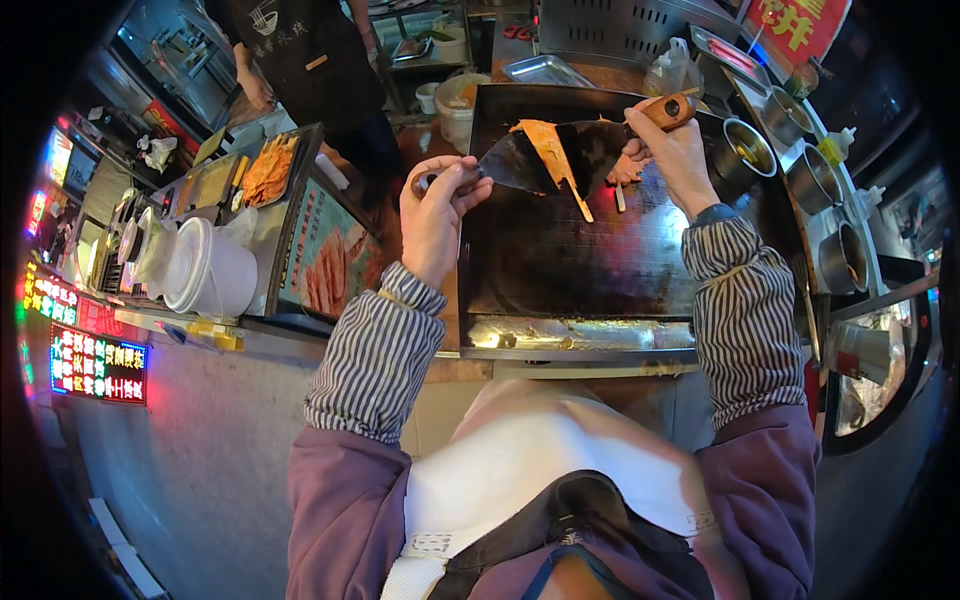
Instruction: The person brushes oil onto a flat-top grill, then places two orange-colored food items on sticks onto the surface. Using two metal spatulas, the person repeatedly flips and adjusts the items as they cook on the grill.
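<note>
My left hand (442,202) grips the wooden handle of a dark metal spatula (514,163), whose broad blade points right over the griddle (570,262). In my right hand (671,154) is the wooden handle (670,111) of a second dark spatula (596,150), its blade angled down and left. Between the two blades shows an orange-coated flat piece of food on a wooden stick (553,154), slanting toward me. A second reddish skewered piece (625,171) lies on the griddle behind the right blade, partly hidden by it and my hand.
Metal pots (750,146) line the griddle's right side, near squeeze bottles (836,142). An empty metal tray (547,71) and a tub (457,112) stand behind. At left are a tray of orange skewers (271,169) and a white bucket (217,266). Another person (307,60) stands back left.
</note>
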Action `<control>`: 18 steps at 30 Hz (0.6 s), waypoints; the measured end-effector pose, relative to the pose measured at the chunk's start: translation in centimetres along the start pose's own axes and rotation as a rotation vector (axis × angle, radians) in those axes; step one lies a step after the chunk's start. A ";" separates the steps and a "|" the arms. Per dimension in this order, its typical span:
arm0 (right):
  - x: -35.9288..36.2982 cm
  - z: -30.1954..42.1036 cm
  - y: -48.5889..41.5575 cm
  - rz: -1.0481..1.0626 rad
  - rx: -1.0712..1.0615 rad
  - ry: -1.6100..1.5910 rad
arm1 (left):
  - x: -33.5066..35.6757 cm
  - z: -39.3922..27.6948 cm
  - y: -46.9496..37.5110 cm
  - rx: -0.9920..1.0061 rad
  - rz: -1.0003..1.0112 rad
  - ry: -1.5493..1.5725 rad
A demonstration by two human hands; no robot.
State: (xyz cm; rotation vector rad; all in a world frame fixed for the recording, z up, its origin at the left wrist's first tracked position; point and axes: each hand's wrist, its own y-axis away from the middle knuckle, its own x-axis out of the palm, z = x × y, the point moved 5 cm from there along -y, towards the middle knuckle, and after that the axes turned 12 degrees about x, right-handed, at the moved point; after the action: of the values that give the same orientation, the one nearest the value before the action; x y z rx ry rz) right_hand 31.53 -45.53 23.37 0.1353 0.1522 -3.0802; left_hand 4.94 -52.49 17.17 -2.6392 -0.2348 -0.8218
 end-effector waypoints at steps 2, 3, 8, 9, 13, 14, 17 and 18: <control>0.0 0.1 -0.5 -0.034 -0.003 0.055 | -0.2 0.7 -0.9 -0.008 -0.031 -0.008; 0.3 0.1 -0.6 0.000 -0.027 0.055 | -0.3 0.8 -1.1 0.000 -0.027 -0.006; 1.3 -0.8 -0.2 0.087 -0.001 0.118 | -0.4 0.5 -0.8 0.011 -0.012 0.025; 1.4 -1.0 -0.2 0.097 0.016 0.138 | -0.5 0.2 -0.5 0.009 -0.022 0.022; 0.1 -1.2 -0.6 -0.053 -0.015 0.221 | -1.4 -1.2 1.2 0.009 -0.067 0.002; -0.2 -1.3 -0.8 -0.087 0.029 0.271 | -1.7 -1.3 1.6 0.007 -0.083 -0.001; 0.6 -1.1 -1.4 0.022 -0.081 0.363 | -2.0 -1.1 2.0 -0.032 -0.104 -0.018; 1.1 -1.0 -1.5 0.043 -0.135 0.447 | -1.9 -0.8 1.9 -0.048 -0.105 -0.018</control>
State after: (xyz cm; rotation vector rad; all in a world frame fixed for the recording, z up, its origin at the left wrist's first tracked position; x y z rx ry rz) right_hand 30.45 -44.00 22.46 0.8052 0.3675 -2.9306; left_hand 3.48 -54.61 16.09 -2.6993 -0.3650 -0.8475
